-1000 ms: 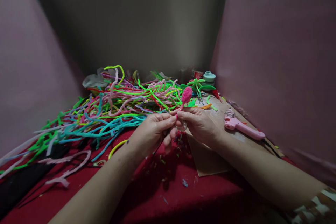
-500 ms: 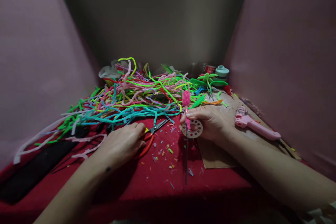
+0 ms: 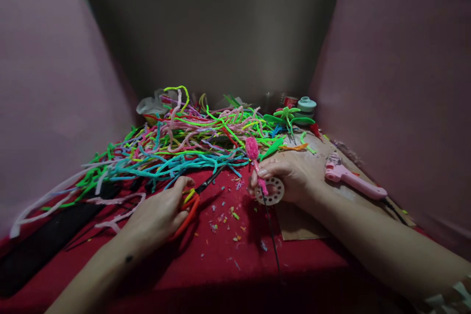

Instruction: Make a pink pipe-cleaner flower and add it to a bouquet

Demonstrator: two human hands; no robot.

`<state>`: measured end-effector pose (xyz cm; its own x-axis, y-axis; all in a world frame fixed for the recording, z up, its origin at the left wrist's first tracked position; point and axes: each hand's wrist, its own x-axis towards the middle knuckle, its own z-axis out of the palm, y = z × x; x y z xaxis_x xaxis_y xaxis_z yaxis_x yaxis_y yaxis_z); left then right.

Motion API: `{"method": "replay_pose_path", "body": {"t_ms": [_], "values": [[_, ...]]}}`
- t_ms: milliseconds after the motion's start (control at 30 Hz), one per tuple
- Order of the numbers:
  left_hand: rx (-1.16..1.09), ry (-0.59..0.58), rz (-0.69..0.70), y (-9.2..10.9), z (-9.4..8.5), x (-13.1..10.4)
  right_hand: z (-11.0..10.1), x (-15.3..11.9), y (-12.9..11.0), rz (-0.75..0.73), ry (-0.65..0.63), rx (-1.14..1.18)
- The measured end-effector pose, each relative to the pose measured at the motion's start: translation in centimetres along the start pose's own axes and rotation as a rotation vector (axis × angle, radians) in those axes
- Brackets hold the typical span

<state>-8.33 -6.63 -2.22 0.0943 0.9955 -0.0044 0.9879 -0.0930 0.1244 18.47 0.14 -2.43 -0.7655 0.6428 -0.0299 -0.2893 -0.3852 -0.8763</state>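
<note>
My left hand (image 3: 164, 213) is closed on scissors (image 3: 191, 206) with orange and yellow handles, their blades pointing away to the upper right. In my right hand (image 3: 285, 174), thumb and fingers pinch a pink fuzzy bud (image 3: 252, 148) just below its head. Pink fuzzy stem wraps its lower part, and a thin dark wire (image 3: 272, 235) hangs down from it toward the table edge. A pale round disc (image 3: 270, 200) with a ring of small holes rests against the fingers of the same hand; how it is held is partly hidden.
A tangled heap of pipe cleaners (image 3: 176, 157) spreads behind my hands. Right of them, a pink glue gun (image 3: 355, 182) lies on brown cardboard (image 3: 303, 225). A green fuzzy flower (image 3: 287, 114) and a teal-lidded jar (image 3: 306, 104) stand farther back. Scraps dot the red cloth (image 3: 228, 265).
My left hand has turned and drawn the scissors back to the left, its grip on the handles shifting. The pink bud has tilted left, its wire swinging to the right.
</note>
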Motion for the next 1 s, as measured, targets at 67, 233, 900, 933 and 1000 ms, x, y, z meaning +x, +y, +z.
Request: {"method": "replay_pose_path", "body": {"t_ms": [67, 233, 900, 933, 1000], "values": [[0.0, 0.009, 0.008, 0.5, -0.3, -0.3, 0.0, 0.0, 0.0, 0.006, -0.017, -0.003], [0.031, 0.19, 0.126, 2.1, -0.8, -0.5, 0.1, -0.1, 0.0, 0.014, -0.023, -0.014], [0.209, 0.145, 0.085, 7.8, -0.3, -1.1, 1.0, -0.2, 0.1, -0.022, 0.094, -0.119], [0.213, 0.142, 0.082, 7.8, -0.3, -1.1, 0.9, -0.2, 0.1, -0.019, 0.097, -0.137], [0.224, 0.129, 0.077, 7.9, -0.4, -1.2, 0.6, -0.3, 0.2, -0.018, 0.1, -0.181]]}}
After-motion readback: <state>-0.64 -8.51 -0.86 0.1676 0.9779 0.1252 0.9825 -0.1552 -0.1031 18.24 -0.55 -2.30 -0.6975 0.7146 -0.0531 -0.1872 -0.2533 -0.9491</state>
